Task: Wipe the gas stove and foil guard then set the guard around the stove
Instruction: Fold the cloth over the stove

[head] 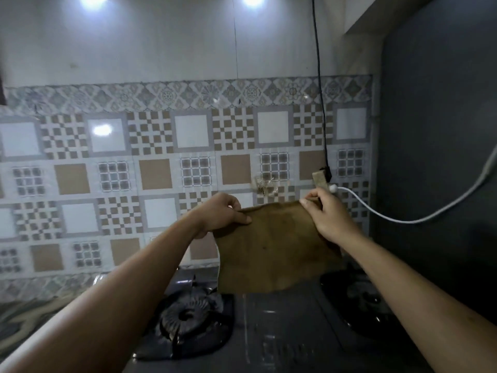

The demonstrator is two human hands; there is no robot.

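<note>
Both hands pinch the top corners of a brown cloth and hold it spread out in the air at the middle of the frame. The left hand grips the cloth's upper left corner, thumb lying along the front of the fabric and fingers curled behind it, the knuckles turned up. The right hand grips the upper right corner a little higher, thumb on the front, fingers folded over the edge, the back of the hand facing the camera. Both forearms reach in from the lower corners of the frame and rise toward the centre, the left from lower left, the right from lower right. The cloth hangs flat from the two grips, its lower edge loose and slightly curved, above the gas stove at the bottom of the frame and not touching it. The stove's left burner shows below the cloth's lower left corner; the right burner is partly hidden by the right forearm. Behind the hands stands a patterned tile wall. A black cable runs down it at upper right, and a white cable curves off toward the right edge.
</note>
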